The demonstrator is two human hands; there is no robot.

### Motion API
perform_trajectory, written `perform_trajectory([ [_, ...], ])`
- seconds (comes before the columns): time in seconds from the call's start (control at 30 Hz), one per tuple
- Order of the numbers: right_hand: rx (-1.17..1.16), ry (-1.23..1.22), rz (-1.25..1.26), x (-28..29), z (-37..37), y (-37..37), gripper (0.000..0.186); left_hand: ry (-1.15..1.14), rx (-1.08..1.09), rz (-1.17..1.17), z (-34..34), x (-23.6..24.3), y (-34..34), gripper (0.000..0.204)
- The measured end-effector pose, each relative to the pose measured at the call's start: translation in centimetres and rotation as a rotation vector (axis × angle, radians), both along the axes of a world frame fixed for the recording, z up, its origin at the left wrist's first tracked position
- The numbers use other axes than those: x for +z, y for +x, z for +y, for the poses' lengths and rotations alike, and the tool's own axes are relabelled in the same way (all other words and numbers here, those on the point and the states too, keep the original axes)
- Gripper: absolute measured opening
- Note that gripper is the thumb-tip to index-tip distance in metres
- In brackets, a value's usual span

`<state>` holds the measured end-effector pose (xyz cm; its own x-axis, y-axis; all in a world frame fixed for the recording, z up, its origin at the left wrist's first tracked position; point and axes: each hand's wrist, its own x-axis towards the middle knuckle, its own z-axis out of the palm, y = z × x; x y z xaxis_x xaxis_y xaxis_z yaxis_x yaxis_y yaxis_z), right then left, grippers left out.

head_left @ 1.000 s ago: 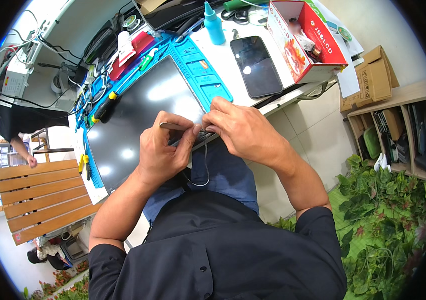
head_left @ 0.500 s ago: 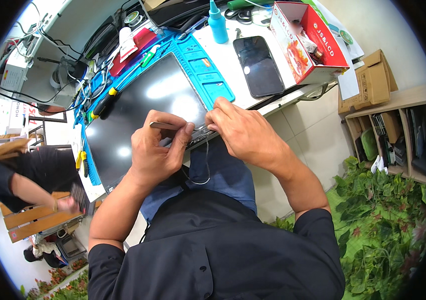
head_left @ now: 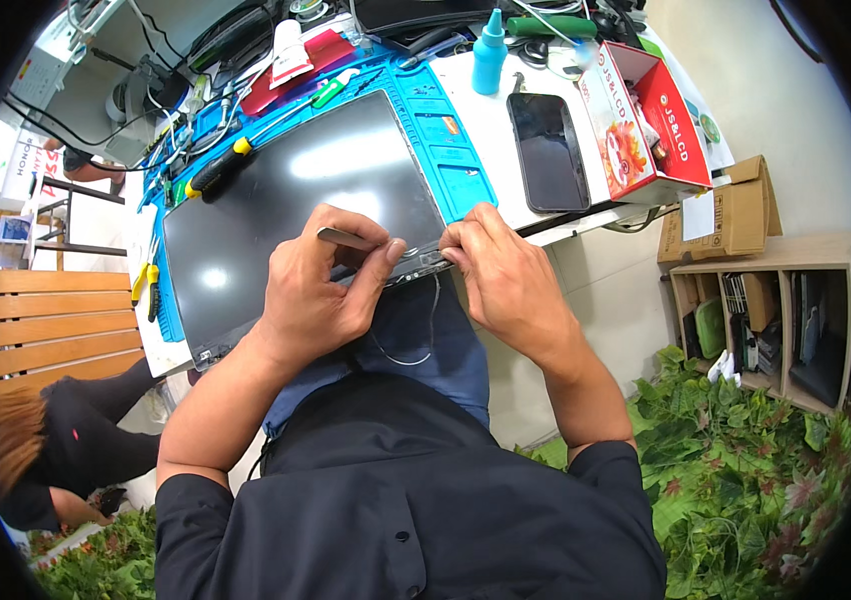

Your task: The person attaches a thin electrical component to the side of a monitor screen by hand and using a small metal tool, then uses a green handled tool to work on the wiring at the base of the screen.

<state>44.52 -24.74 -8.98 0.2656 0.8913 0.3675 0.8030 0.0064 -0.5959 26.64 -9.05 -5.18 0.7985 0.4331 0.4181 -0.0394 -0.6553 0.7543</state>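
Note:
A dark laptop screen panel (head_left: 286, 215) lies on the blue work mat (head_left: 466, 185), its near-right corner between my hands. My left hand (head_left: 331, 285) is closed around metal tweezers (head_left: 343, 238); their flat end sticks out past the knuckles. Thumb and finger of that hand meet at the panel's lower edge. At the corner, my right hand (head_left: 511, 285) is closed in a pinch, and its fingertips hide what lies between them. From this corner a thin grey cable (head_left: 434, 318) hangs in a loop over my lap.
A black phone (head_left: 549, 152), a light-blue bottle (head_left: 489, 55) and a red-white box (head_left: 646, 130) stand beyond the right hand. A yellow-black screwdriver (head_left: 221, 167) rests across the panel's far left. Yellow-handled pliers (head_left: 146, 285) lie left. Another person (head_left: 71, 440) bends down at left.
The view has shifted, so the bench sits a little differently in it. My hands stay at the panel's corner, still pinching. The person at left has bent lower.

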Motion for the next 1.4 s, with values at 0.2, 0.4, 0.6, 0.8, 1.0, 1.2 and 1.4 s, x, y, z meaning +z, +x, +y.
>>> perform_trajectory([
  [0.2,-0.028,0.055,0.010,-0.8,0.3,-0.6,0.008,-0.001,0.064,-0.067,0.3,-0.9,-0.4,0.025],
  [0.4,-0.096,0.084,0.061,-1.1,0.2,-1.3,0.011,-0.048,0.027,0.025,0.1,-0.1,-0.7,0.024],
  [0.6,-0.115,0.053,0.079,-1.0,0.2,-1.5,0.012,-0.035,0.020,0.027,0.2,-0.5,-0.3,0.024],
  [0.8,-0.117,0.035,0.114,-1.0,0.1,-1.6,0.011,-0.065,-0.026,0.043,-0.2,-0.6,0.3,0.025],
  [1.0,-0.120,0.037,0.114,-1.1,0.1,-1.6,0.011,-0.041,-0.033,0.096,-0.1,-0.5,0.6,0.026],
  [1.2,-0.127,0.053,0.096,-1.5,0.1,-1.7,0.011,-0.011,-0.029,0.117,0.1,-0.4,0.7,0.026],
  [1.4,-0.126,0.065,0.081,-1.6,0.2,-1.7,0.010,-0.012,-0.032,0.121,-0.1,-0.7,0.9,0.026],
])
